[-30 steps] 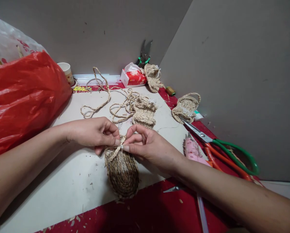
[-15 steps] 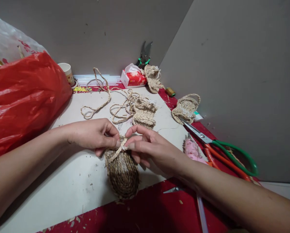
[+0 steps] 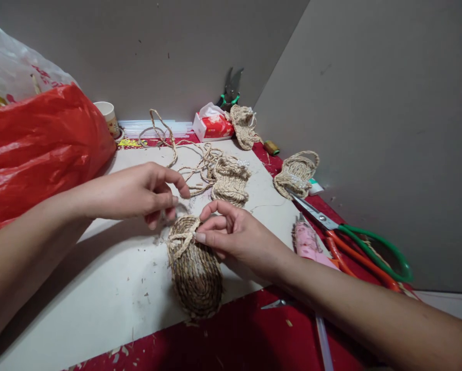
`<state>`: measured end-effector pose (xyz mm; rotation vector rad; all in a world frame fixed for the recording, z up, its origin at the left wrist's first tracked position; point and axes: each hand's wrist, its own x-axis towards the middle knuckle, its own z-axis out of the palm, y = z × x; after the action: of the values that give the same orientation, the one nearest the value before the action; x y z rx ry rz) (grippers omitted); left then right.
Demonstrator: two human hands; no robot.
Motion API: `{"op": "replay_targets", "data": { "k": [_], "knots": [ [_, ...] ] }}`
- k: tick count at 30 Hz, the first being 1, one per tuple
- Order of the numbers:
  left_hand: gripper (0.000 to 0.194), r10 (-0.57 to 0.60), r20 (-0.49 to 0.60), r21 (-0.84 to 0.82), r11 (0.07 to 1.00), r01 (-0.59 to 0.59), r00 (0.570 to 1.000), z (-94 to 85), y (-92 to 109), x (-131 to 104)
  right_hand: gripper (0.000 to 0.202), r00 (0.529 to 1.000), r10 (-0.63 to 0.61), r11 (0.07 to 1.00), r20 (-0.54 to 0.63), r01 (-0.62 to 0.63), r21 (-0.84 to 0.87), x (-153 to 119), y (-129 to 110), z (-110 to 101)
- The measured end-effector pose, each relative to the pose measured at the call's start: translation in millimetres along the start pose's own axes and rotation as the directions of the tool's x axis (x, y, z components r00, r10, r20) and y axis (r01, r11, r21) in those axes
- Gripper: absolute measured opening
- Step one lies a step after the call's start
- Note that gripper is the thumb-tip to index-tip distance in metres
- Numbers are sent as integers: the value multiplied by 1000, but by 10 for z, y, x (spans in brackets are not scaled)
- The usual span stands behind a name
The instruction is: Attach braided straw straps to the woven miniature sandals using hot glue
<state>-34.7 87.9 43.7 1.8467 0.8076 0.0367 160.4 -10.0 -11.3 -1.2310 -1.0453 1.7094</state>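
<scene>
A small woven straw slipper point(image 3: 197, 275), dark at its lower end, lies on the pale board, with a light braided strap across its upper part. My right hand point(image 3: 231, 229) pinches the strap's right side near some small white beads. Up and to the left of the slipper, my left hand point(image 3: 157, 196) is raised off it, its index finger stretched out and its fingers apart. Whether a fine thread runs between the hands is too small to tell.
Beyond the hands lie a woven piece point(image 3: 231, 180) and loose braided cord point(image 3: 195, 170). Green-handled scissors point(image 3: 325, 219), a pink-wrapped tool point(image 3: 307, 239) and another slipper point(image 3: 297, 172) are at the right. A red bag point(image 3: 41, 154) fills the left; a tissue pack point(image 3: 214, 126) stands behind.
My left hand has let go of the strap and moved up and left, uncovering the slipper's upper end. My right hand has stayed at the strap.
</scene>
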Motion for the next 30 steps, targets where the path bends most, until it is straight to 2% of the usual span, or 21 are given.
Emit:
{"op": "replay_targets", "data": {
  "k": [6, 11, 18, 21, 24, 26, 30],
  "knots": [
    [28, -20, -166, -9, 1000, 19, 986, -60, 51, -1, 39, 1000, -1, 1000, -1, 1, -9, 4, -12, 11],
    [34, -34, -230, -82, 996, 15, 973, -31, -75, 115, 36, 1000, 0, 1000, 12, 0, -20, 12, -10, 8],
    [22, -62, -335, -85, 996, 35, 940, 57, -180, 181, 31, 1000, -10, 999, 0, 10, -51, 14, -32, 22],
    [31, -35, -346, -55, 998, 17, 938, 83, -176, 183, 28, 1000, -16, 998, 0, 16, -67, 15, -41, 32],
    [56, 48, -349, 89, 996, -18, 936, 104, -175, 188, 29, 1000, -14, 997, -4, 14, -78, 10, -49, 38],
    [66, 110, -378, 175, 983, -46, 919, 124, -182, 198, 29, 1000, -5, 996, -1, 5, -87, 2, -52, 32],
    [61, 145, -463, 182, 981, -66, 874, 167, -225, 237, 33, 1000, 6, 993, -7, -7, -115, -25, -63, 10]
  ]
}}
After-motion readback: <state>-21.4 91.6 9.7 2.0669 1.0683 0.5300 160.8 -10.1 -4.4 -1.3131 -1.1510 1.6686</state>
